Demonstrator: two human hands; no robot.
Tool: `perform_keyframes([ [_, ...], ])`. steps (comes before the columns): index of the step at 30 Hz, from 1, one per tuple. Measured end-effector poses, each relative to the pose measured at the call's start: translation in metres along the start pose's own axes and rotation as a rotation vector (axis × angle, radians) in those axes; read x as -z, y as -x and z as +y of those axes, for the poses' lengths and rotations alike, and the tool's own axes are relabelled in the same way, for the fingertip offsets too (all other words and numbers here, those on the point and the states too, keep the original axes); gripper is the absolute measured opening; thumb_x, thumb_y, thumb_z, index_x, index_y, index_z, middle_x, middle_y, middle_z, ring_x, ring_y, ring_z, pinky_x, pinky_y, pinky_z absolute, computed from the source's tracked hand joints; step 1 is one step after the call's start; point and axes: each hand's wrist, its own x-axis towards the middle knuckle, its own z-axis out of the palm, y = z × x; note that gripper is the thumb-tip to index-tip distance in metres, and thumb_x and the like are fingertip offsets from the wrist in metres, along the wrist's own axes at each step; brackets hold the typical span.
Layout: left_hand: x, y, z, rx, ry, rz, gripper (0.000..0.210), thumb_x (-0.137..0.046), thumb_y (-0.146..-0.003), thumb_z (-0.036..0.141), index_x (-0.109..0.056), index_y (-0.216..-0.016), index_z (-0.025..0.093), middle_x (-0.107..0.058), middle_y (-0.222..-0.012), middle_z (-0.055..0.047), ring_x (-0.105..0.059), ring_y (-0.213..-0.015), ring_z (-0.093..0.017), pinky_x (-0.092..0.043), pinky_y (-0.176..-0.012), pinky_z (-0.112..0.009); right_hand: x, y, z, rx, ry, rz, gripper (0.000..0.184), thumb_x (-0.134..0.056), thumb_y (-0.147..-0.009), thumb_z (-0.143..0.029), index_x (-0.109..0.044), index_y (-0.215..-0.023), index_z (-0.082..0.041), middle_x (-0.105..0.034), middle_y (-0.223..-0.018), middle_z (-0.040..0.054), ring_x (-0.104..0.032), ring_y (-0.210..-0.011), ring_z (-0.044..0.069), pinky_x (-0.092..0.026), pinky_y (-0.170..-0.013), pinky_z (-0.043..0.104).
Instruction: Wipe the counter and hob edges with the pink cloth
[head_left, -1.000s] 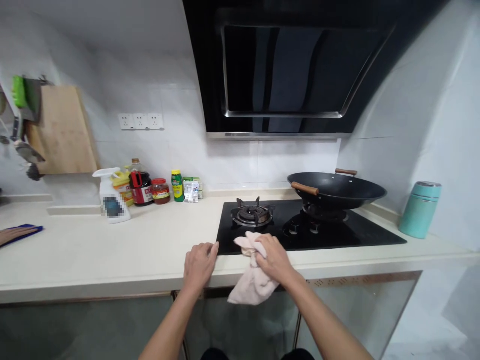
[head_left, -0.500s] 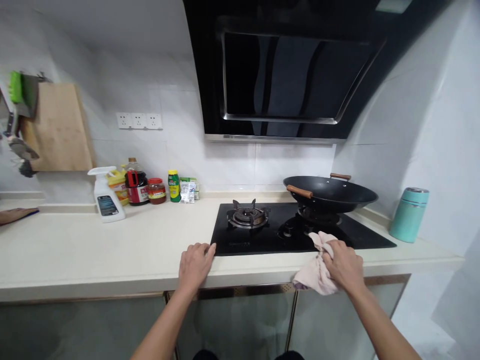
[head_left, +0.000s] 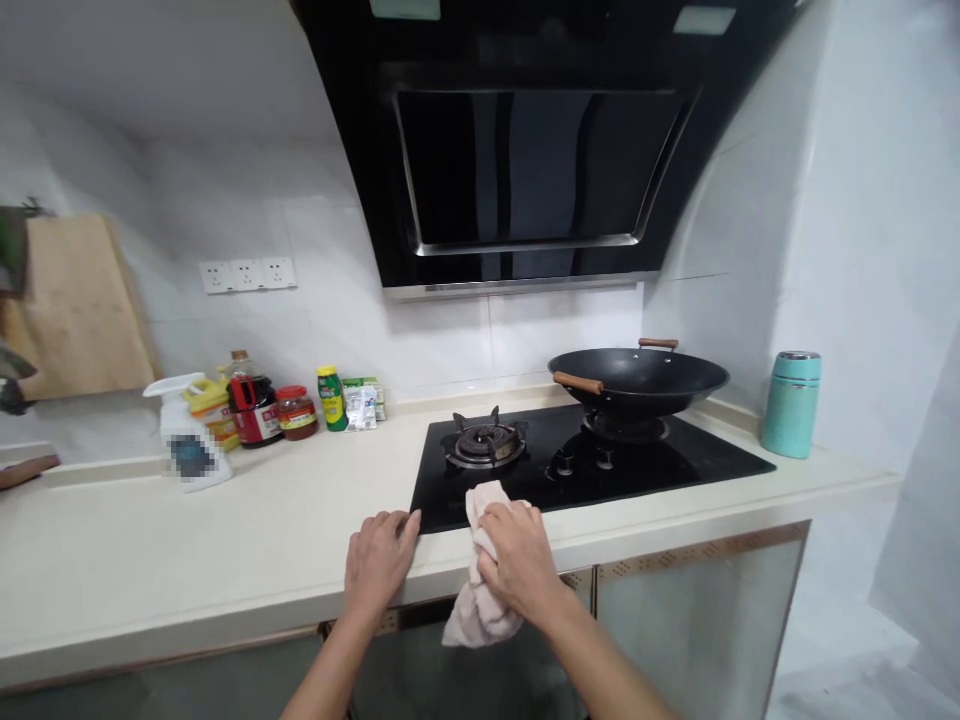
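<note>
My right hand [head_left: 516, 557] grips a pale pink cloth [head_left: 474, 610] at the front edge of the black glass hob [head_left: 675, 465], near its left corner. Part of the cloth hangs down over the counter edge. My left hand [head_left: 377, 562] rests flat on the cream countertop [head_left: 225, 540], fingers spread, its fingertips touching the hob's front left corner. A gas burner [head_left: 484, 445] sits just behind the cloth. A black wok [head_left: 637, 378] with wooden handles stands on the right burner.
A black range hood [head_left: 525, 150] hangs above the hob. A teal flask [head_left: 790, 403] stands at the right. A white spray bottle [head_left: 187, 445] and several condiment jars [head_left: 296, 412] line the back wall. A wooden cutting board [head_left: 75, 305] leans at the left.
My right hand slid the cloth from the hob's front left to its front right, then back to the left corner. My left hand stayed on the counter. The camera view tilted and shifted.
</note>
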Motion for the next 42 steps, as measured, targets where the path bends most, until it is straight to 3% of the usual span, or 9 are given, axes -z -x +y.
perform_keyframes([
  [5,-0.002,0.0,-0.004,-0.005,0.041,-0.007,0.046,-0.036,-0.103,0.05,-0.075,-0.103,0.025,-0.077,-0.108,-0.006,-0.065,-0.111,-0.028,-0.044,-0.092,-0.04,0.01,0.013,0.035,-0.044,-0.036,0.019,0.026,-0.062,-0.086,-0.022,-0.063,-0.112,-0.026,-0.066,-0.129,0.0022,-0.051,-0.104,0.023,-0.034,-0.088,0.038],
  [14,0.001,-0.001,-0.001,0.014,0.023,-0.013,0.045,-0.038,-0.102,0.049,-0.076,-0.102,0.026,-0.078,-0.109,-0.007,-0.066,-0.113,-0.028,-0.045,-0.093,-0.039,0.072,0.054,0.183,-0.369,0.326,0.025,0.027,-0.049,-0.096,-0.031,-0.064,-0.117,-0.022,-0.066,-0.125,0.0086,-0.055,-0.097,0.024,-0.035,-0.079,0.037],
  [17,0.001,0.0,0.0,0.015,0.03,-0.019,0.046,-0.037,-0.102,0.049,-0.076,-0.104,0.025,-0.078,-0.111,-0.007,-0.066,-0.113,-0.029,-0.046,-0.094,-0.04,0.088,0.062,0.211,-0.485,0.424,0.014,0.028,-0.045,-0.098,-0.033,-0.064,-0.117,-0.022,-0.066,-0.12,0.0089,-0.057,-0.096,0.024,-0.033,-0.075,0.037],
  [22,0.001,0.0,0.002,-0.002,0.004,0.008,0.046,-0.038,-0.102,0.05,-0.076,-0.103,0.024,-0.078,-0.11,-0.008,-0.066,-0.112,-0.029,-0.046,-0.092,-0.039,0.086,0.06,0.191,-0.526,0.482,0.048,0.025,-0.048,-0.097,-0.034,-0.065,-0.112,-0.024,-0.067,-0.122,0.0083,-0.058,-0.102,0.028,-0.035,-0.078,0.039],
  [27,0.001,0.0,0.003,-0.006,-0.007,-0.004,0.047,-0.036,-0.102,0.05,-0.075,-0.103,0.023,-0.077,-0.11,-0.008,-0.066,-0.111,-0.029,-0.045,-0.092,-0.04,0.058,0.059,0.137,-0.314,0.335,0.161,0.022,-0.053,-0.093,-0.026,-0.068,-0.108,-0.027,-0.069,-0.129,0.0043,-0.056,-0.118,0.028,-0.035,-0.095,0.045],
  [30,0.0,0.0,0.001,-0.008,-0.016,-0.012,0.046,-0.036,-0.103,0.05,-0.074,-0.105,0.024,-0.077,-0.112,-0.007,-0.065,-0.113,-0.028,-0.045,-0.093,-0.039,0.049,0.063,0.124,-0.192,0.267,0.206,0.023,-0.055,-0.089,-0.023,-0.069,-0.107,-0.027,-0.071,-0.128,0.0031,-0.052,-0.127,0.029,-0.031,-0.105,0.047],
  [34,-0.001,-0.001,-0.002,-0.009,-0.016,-0.021,0.045,-0.037,-0.102,0.05,-0.075,-0.104,0.025,-0.077,-0.113,-0.007,-0.065,-0.114,-0.028,-0.045,-0.093,-0.038,0.054,0.065,0.14,-0.173,0.259,0.165,0.028,-0.053,-0.09,-0.021,-0.069,-0.111,-0.028,-0.069,-0.131,0.0032,-0.053,-0.124,0.026,-0.034,-0.099,0.044],
  [38,0.0,-0.001,-0.002,-0.018,0.006,-0.015,0.045,-0.037,-0.102,0.05,-0.075,-0.104,0.025,-0.078,-0.112,-0.007,-0.065,-0.114,-0.028,-0.046,-0.093,-0.039,0.071,0.066,0.181,-0.314,0.334,0.116,0.027,-0.051,-0.095,-0.027,-0.07,-0.114,-0.028,-0.066,-0.134,0.0048,-0.056,-0.113,0.026,-0.036,-0.088,0.041],
  [42,0.0,-0.001,-0.001,-0.022,0.019,0.009,0.043,-0.039,-0.1,0.048,-0.076,-0.102,0.025,-0.078,-0.111,-0.008,-0.066,-0.112,-0.028,-0.047,-0.093,-0.04,0.087,0.08,0.221,-0.481,0.475,0.181,0.028,-0.05,-0.095,-0.03,-0.07,-0.113,-0.025,-0.064,-0.135,0.0078,-0.055,-0.108,0.028,-0.036,-0.085,0.042],
])
